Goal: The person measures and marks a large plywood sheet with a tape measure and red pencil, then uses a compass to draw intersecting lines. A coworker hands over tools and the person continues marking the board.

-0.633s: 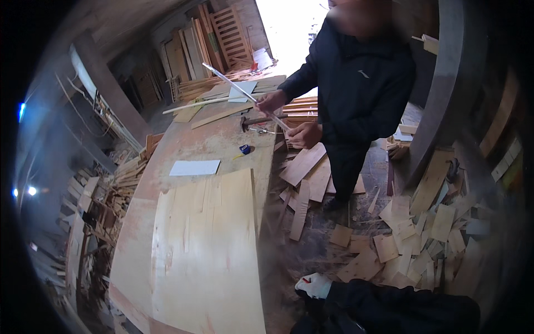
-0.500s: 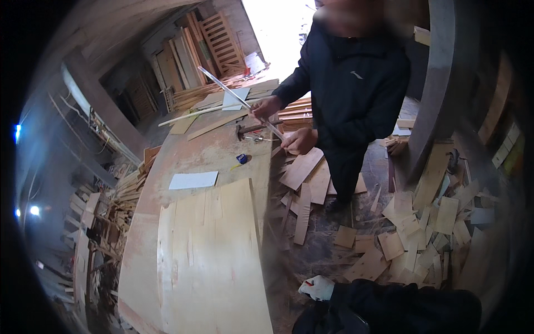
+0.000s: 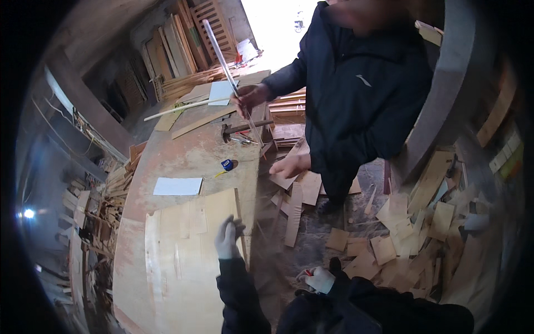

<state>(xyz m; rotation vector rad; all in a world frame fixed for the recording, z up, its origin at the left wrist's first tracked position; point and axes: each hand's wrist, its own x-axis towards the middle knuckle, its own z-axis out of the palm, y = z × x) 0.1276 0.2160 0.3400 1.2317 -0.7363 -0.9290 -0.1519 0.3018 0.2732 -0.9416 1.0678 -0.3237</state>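
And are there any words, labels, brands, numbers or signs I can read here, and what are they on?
None can be read.
Blue tape measure on the table: too small to make out any print.
Red item in the gloved right hand: too small.
Co-worker's dark jacket: a pale chest mark, no legible letters.
White panel: no legible writing.

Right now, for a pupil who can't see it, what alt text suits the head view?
The wearer's gloved left hand hovers near a pale wooden sheet on a workbench; the gloved right hand grips a red object. Opposite, a person in dark clothes holds a long, thin strip; wood offcuts lie scattered at right.
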